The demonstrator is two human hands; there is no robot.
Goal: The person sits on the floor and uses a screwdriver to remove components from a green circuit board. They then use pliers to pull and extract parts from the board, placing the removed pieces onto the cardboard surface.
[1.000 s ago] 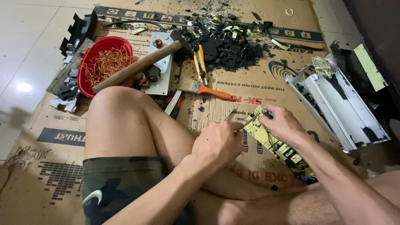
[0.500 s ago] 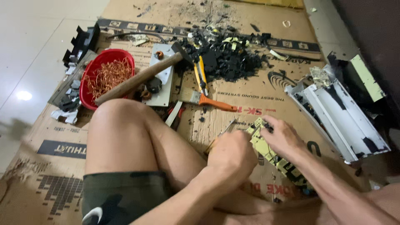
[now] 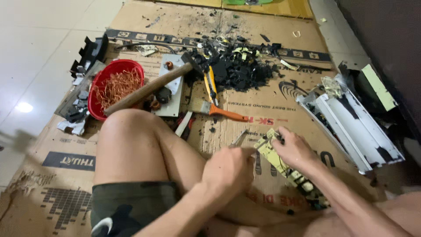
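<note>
The right hand (image 3: 294, 149) presses down on a pale green circuit board (image 3: 285, 164) lying on the cardboard sheet (image 3: 245, 109) on the floor, fingers curled over its upper end. The left hand (image 3: 228, 169) is closed in a fist around a slim metal tool (image 3: 239, 138) whose tip points toward the board's corner. Compared with 1 second ago, both hands sit lower and nearer the bent knee, and the view has tipped up, showing more of the far cardboard. The hammer (image 3: 149, 87), red bowl of copper wire (image 3: 115, 85), orange-handled brush (image 3: 217, 109) and white casing (image 3: 351, 127) lie where they were.
</note>
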